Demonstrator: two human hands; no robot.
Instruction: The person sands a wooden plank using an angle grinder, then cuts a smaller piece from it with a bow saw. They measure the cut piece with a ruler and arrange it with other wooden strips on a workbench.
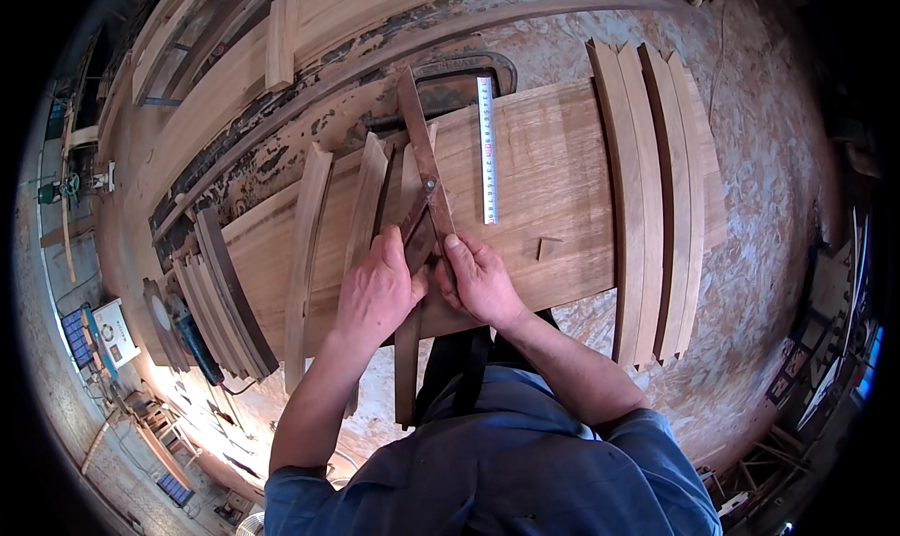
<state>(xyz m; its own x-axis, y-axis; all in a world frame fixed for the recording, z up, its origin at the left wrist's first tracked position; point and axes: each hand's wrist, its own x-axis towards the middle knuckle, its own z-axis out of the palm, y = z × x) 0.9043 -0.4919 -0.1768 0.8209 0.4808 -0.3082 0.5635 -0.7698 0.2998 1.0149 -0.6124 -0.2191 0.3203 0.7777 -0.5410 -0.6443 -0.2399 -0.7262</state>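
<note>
Currently both hands are on a hinged wooden tool [413,114], center of frame, two flat dark legs joined at a round metal pivot [430,186]. Left hand [378,285]: grip closed on the shorter leg, below and left of the pivot, knuckles up. Right hand [480,280]: grip pinching the lower end of the long leg, thumb on top, fingers curled under. Exact finger contact on the underside is hidden. Hands are near each other, long leg tilts to upper left.

Tool is above the wooden desk [558,175], a wide board surface across mid-frame. White measuring strip [487,152] with printed marks is right of the tool, roughly upright in frame. Small L-shaped mark or sliver [548,245] right of the right hand, can't tell which.

Right side: two groups of pale curved wood pieces [639,199] lying across the desk, slightly apart, ends past its edge. Left of the tool: light slats [305,255] laid crosswise. Lower left: stack of narrow dark and light strips [230,297], teal-bodied power tool [195,341] just beside it. Long curved beam [412,39] arcs along the top.
</note>
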